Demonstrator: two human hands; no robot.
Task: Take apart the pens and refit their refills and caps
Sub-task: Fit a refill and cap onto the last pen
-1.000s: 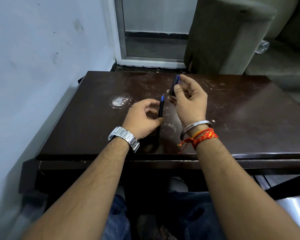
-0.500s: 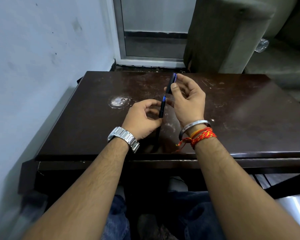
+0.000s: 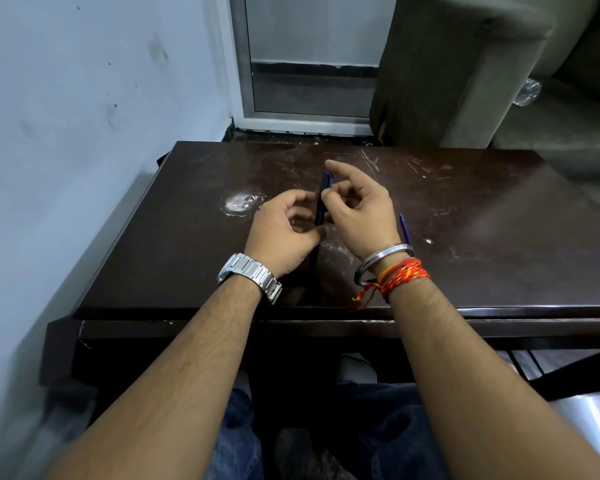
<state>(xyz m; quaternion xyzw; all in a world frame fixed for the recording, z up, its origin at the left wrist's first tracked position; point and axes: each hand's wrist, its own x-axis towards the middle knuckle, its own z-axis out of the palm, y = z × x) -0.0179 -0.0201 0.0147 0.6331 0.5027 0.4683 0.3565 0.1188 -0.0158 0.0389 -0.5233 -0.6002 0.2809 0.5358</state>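
Observation:
My left hand (image 3: pixel 284 230) grips a dark blue pen (image 3: pixel 321 209) by its lower barrel and holds it upright over the dark wooden table (image 3: pixel 499 237). The cap (image 3: pixel 325 183) sits on the pen's upper end. My right hand (image 3: pixel 361 209) is just to the right of the cap. Its thumb tip rests against the cap's side, the index finger is lifted clear and the other fingers are curled apart. A second blue pen (image 3: pixel 404 228) lies on the table beside my right wrist, partly hidden by it.
A pale wall runs along the table's left edge. A white worn patch (image 3: pixel 241 202) marks the tabletop left of my hands. Behind the table are a metal-framed door (image 3: pixel 312 64) and a grey sofa arm (image 3: pixel 447 64). My knees are under the front edge.
The right hand brought the cap down onto the pen's blue tip, which is now covered. Its index finger has lifted off the cap. The left hand kept its hold.

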